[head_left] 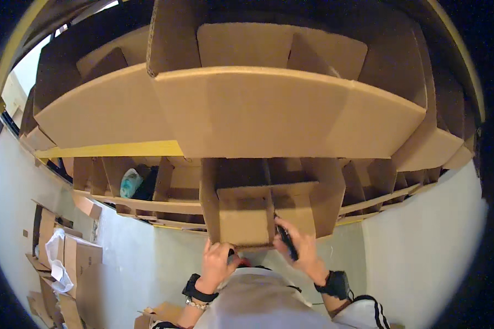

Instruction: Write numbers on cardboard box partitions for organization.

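Observation:
A divided cardboard bin juts out from the lower shelf in front of me, with a cross-shaped cardboard divider inside. My left hand is at the bin's front left corner, its fingers on the front edge; a small dark thing shows by its thumb, too unclear to name. In my right hand is a black handheld tool, perhaps a utility knife, with its tip by the upright divider near the bin's right half. Both wrists wear black bands.
Large cardboard bins fill the shelf above. More divided bins line the lower shelf on both sides, one holding a teal and white plastic bag. Cardboard boxes with plastic wrap are stacked at lower left; more cardboard lies at bottom.

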Available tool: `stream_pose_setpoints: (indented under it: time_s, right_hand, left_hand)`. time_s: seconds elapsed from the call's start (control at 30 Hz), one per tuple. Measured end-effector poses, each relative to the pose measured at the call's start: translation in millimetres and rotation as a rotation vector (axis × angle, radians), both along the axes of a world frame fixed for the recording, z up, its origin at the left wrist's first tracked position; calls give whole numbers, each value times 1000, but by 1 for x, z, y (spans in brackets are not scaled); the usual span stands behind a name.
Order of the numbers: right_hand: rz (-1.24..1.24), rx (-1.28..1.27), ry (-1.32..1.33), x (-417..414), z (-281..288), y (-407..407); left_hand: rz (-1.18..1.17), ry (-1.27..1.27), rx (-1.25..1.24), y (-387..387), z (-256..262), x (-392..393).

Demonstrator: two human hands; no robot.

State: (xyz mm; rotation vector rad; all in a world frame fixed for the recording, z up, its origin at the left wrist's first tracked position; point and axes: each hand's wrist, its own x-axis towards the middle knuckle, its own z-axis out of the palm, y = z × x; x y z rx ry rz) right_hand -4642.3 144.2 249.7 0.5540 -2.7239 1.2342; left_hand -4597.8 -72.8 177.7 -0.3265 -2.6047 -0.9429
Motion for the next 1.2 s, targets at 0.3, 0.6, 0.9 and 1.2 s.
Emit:
stream_pose_setpoints:
  time_s: [0.3, 0.6, 0.9, 1.2]
  right_hand:
    - [280, -35, 437, -69, -14, -29]
    - [254, 129, 329, -79, -51, -39]
    - [255, 120, 382, -79, -50, -42]
    - [263, 164, 282, -81, -56, -40]
  left_hand:
    - [18, 13, -2, 6, -1, 5]
    - [4, 14, 20, 3, 3, 0]
    - [-13, -4, 28, 3, -4, -1]
    - [1, 14, 32, 5, -4, -2]
